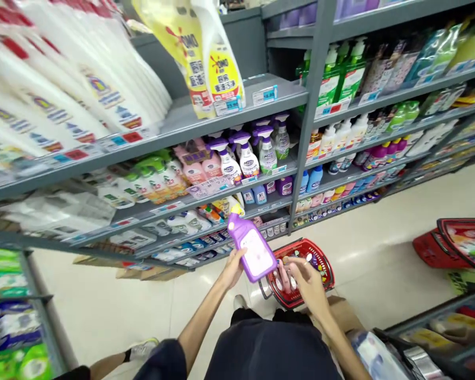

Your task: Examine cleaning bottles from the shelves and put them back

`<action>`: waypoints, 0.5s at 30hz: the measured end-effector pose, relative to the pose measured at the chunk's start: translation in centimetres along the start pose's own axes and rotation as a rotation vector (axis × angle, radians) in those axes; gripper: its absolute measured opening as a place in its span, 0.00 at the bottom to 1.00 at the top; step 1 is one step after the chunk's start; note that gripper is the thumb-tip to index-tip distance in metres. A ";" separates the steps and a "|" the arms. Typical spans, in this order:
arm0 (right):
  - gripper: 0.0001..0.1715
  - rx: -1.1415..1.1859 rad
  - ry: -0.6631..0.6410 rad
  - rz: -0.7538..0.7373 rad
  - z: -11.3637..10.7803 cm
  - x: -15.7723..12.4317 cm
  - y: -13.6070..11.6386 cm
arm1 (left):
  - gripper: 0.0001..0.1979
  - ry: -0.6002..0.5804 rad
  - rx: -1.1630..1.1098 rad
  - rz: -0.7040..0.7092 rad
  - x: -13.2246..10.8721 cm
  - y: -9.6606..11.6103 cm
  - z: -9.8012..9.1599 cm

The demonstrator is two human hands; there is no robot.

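A purple bottle (pixel 242 230) with a yellow cap and a pale label is in my left hand (pixel 233 269), tilted with its cap toward the shelves. My left fingers close around its lower left side, the thumb on the label. My right hand (pixel 306 282) is just right of the bottle's base, its fingers apart and slightly bent. Whether its fingertips touch the bottle is hard to tell. Below my right hand, a red shopping basket (pixel 328 258) stands on the floor with several bottles and packs in it.
Ahead runs a grey shelf (pixel 277 97) of spray bottles and cleaners. Another red basket (pixel 425 250), filled with goods, stands at the right. Cartons (pixel 342 312) lie near my right leg. Another person's shoe (pixel 143 348) shows at lower left, and a low rack (pixel 43 311) borders the left side.
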State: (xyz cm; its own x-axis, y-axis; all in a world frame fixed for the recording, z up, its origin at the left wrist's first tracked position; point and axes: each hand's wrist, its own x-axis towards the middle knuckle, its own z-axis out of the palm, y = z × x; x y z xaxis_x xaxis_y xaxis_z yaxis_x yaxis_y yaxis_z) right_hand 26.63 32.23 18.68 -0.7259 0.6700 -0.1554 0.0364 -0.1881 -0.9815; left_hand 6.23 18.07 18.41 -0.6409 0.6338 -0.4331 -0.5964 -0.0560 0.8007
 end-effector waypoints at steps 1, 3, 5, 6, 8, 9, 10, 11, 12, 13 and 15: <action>0.23 -0.014 -0.043 -0.012 0.1 0.6 -0.9 | 0.34 0.007 -0.044 0.013 0.2 0.9 0.1; 0.22 -0.044 -0.116 -0.053 0.7 2.1 -2.9 | 0.34 0.021 -0.085 0.041 0.4 2.5 0.3; 0.21 -0.071 -0.185 -0.109 1.6 3.8 -5.0 | 0.34 0.013 -0.058 0.080 0.3 4.0 0.3; 0.21 -0.077 -0.223 -0.135 2.1 4.7 -6.0 | 0.33 0.005 -0.025 0.108 0.3 4.8 0.3; 0.22 -0.083 -0.299 -0.165 3.2 6.4 -7.7 | 0.33 -0.021 0.054 0.169 0.2 6.4 0.5; 0.23 -0.090 -0.341 -0.171 3.8 7.1 -8.4 | 0.33 -0.044 0.103 0.194 0.2 7.2 0.6; 0.25 -0.095 -0.378 -0.174 4.3 7.8 -8.9 | 0.34 -0.075 0.159 0.214 0.3 8.1 0.7; 0.26 -0.097 -0.410 -0.174 4.8 8.4 -9.2 | 0.35 -0.106 0.223 0.230 0.5 9.0 1.0; 0.28 -0.096 -0.425 -0.174 5.3 9.0 -9.5 | 0.36 -0.139 0.292 0.241 0.7 9.8 1.3; 0.28 -0.086 -0.415 -0.175 5.7 9.4 -9.7 | 0.38 -0.169 0.358 0.250 1.0 10.7 1.7; 0.28 -0.036 -0.337 -0.185 6.2 10.2 -9.9 | 0.40 -0.222 0.432 0.274 1.6 12.2 2.7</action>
State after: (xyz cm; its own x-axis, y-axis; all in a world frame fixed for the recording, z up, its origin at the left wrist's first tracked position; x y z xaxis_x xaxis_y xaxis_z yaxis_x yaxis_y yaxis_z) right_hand 14.59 36.49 27.51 -0.9071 0.4160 0.0647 -0.0968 -0.0566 -0.9937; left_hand -0.78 20.55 28.63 -0.5998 0.7904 -0.1245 -0.1400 0.0495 0.9889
